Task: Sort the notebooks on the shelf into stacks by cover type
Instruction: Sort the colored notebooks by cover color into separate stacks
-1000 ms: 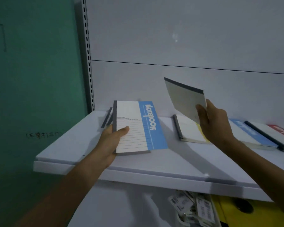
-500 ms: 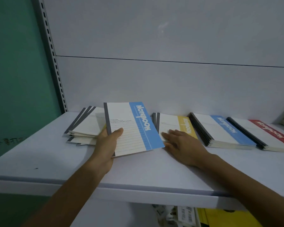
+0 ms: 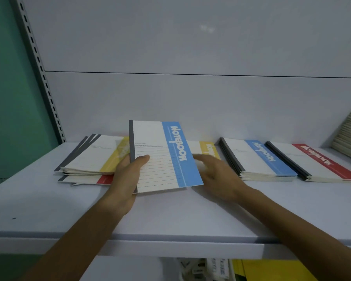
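Blue-striped and white, a notebook (image 3: 162, 157) was pinched in the left hand (image 3: 128, 175), thumb on the cover and fingers underneath, tilted up above the white shelf (image 3: 170, 220). The right hand (image 3: 217, 175) lay open with fingers spread, blurred, over the yellow-striped stack (image 3: 208, 149) just behind it. Left of the held notebook sat a messy mixed pile (image 3: 93, 159) (yellow on top, red lower down). To the right rested a blue stack (image 3: 257, 159) and, beside it, a red stack (image 3: 314, 161).

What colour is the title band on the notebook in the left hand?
Light blue, with white lettering, on the held notebook in the left hand. Head view.
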Demonstrator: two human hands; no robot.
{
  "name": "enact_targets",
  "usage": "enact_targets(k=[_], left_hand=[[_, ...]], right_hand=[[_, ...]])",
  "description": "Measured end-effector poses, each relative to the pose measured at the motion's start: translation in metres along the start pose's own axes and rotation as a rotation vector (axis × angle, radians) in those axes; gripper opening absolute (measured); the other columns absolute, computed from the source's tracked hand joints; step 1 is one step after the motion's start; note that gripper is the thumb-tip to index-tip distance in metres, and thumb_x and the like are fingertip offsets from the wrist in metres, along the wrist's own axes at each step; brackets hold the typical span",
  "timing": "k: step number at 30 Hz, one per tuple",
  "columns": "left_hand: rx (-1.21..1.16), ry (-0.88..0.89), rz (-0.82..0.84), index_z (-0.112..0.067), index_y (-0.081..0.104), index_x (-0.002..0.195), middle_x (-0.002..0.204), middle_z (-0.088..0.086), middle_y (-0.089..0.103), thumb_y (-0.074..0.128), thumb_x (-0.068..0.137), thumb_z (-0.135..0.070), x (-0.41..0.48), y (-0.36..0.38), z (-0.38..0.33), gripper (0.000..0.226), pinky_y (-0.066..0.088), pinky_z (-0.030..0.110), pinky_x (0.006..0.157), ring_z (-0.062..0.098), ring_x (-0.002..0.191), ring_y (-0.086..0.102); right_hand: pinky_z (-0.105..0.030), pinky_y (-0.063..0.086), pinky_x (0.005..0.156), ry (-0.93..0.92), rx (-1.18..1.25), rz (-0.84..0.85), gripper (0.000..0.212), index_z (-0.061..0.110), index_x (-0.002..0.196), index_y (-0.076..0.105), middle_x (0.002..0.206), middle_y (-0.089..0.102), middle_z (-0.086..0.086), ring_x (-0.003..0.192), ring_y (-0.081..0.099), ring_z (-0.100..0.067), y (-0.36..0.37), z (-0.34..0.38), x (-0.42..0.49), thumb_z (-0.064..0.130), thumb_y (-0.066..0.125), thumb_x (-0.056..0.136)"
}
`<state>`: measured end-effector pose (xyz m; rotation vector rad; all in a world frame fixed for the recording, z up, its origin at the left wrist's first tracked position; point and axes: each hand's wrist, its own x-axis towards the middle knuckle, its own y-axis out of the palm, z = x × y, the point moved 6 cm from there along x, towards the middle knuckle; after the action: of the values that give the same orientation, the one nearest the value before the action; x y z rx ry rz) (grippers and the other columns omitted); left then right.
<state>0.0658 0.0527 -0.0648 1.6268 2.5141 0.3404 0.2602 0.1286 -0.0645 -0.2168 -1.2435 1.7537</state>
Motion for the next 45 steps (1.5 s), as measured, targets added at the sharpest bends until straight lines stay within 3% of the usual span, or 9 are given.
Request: enact_targets(k=[6,10,16,19,22,24,31,38,45], left_hand=[[-0.023,0.009,0.074,-0.018,0.062,0.115,0.106,0.003,0.072,0.054,0.095,-0.016,0.0,0.076,0.005,0.022,0.055,0.034,0.076,0.02,0.095,0.069],[-0.067,-0.049,0.148,-0.018,0.062,0.115,0.102,0.004,0.072,0.054,0.094,-0.017,0.0,0.146,0.017,0.022,0.056,0.033,0.076,0.02,0.09,0.068],[0.218,0.016,0.155,-0.016,0.055,0.119,0.109,0.004,0.066,0.053,0.096,-0.024,0.012,0.224,0.026,0.025,0.053,0.035,0.085,0.015,0.087,0.063],[0.482,0.15,-0.002,-0.018,0.04,0.138,0.137,0.001,0.05,0.054,0.094,-0.029,0.024,0.233,0.032,0.047,0.039,0.026,0.091,0.016,0.112,0.053],[0.687,0.234,0.053,-0.018,0.05,0.132,0.136,-0.002,0.05,0.055,0.094,-0.029,0.025,0.24,0.053,0.041,0.038,0.026,0.098,0.012,0.119,0.049],[0.804,0.321,0.085,-0.016,0.057,0.124,0.131,-0.002,0.054,0.057,0.093,-0.025,0.024,0.24,0.067,0.032,0.037,0.024,0.101,0.012,0.121,0.049],[1.088,0.545,0.078,-0.013,0.053,0.13,0.137,0.001,0.051,0.051,0.096,-0.027,0.019,0.244,0.078,0.036,0.026,0.012,0.094,0.015,0.129,0.043],[1.273,0.471,0.138,-0.017,0.043,0.141,0.156,-0.002,0.026,0.041,0.099,-0.037,0.019,0.248,0.085,0.046,0.023,0.023,0.106,0.014,0.141,0.027],[1.202,0.46,0.12,-0.015,0.051,0.132,0.148,0.001,0.037,0.048,0.096,-0.036,0.025,0.25,0.092,0.042,0.033,0.032,0.107,0.018,0.136,0.035]], right_hand=[[-0.024,0.029,0.102,-0.199,-0.281,-0.45,0.036,0.011,0.126,0.052,0.138,0.05,-0.008,0.124,0.047,-0.021,-0.091,-0.012,-0.049,0.02,0.043,0.092],[-0.038,0.036,0.104,-0.41,-0.561,-0.302,0.056,0.013,0.135,0.048,0.141,0.048,-0.01,0.126,0.048,-0.025,-0.102,-0.021,-0.067,0.048,0.046,0.092],[-0.039,0.056,0.069,-0.413,-0.797,-0.248,0.055,0.01,0.12,0.063,0.113,0.066,-0.016,0.097,0.066,-0.034,-0.121,-0.071,-0.049,0.005,0.078,0.067],[-0.036,0.055,0.062,-0.274,-0.755,-0.013,0.054,0.018,0.124,0.06,0.109,0.067,-0.009,0.093,0.068,-0.03,-0.109,-0.111,-0.045,0.023,0.074,0.071],[-0.036,0.052,0.066,-0.203,-0.573,0.084,0.067,0.029,0.125,0.052,0.106,0.063,0.003,0.095,0.062,-0.023,-0.098,-0.13,-0.044,0.064,0.008,0.088],[-0.035,0.049,0.065,-0.22,-0.559,0.072,0.083,0.027,0.115,0.054,0.098,0.061,0.004,0.091,0.06,-0.022,-0.096,-0.13,-0.042,0.073,-0.006,0.082],[-0.032,0.037,0.064,-0.195,-0.499,0.006,0.059,0.024,0.117,0.057,0.097,0.061,-0.004,0.09,0.061,-0.026,-0.084,-0.136,-0.042,0.062,0.022,0.09],[-0.041,0.021,0.114,0.105,-0.39,0.124,0.089,0.027,0.15,0.014,0.159,0.006,-0.008,0.146,0.007,-0.028,-0.093,-0.159,-0.051,0.077,0.036,0.08],[-0.037,0.03,0.107,0.068,-0.261,0.128,0.071,0.023,0.142,0.031,0.151,0.022,-0.009,0.142,0.013,-0.023,-0.092,-0.155,-0.056,0.064,0.046,0.086]])
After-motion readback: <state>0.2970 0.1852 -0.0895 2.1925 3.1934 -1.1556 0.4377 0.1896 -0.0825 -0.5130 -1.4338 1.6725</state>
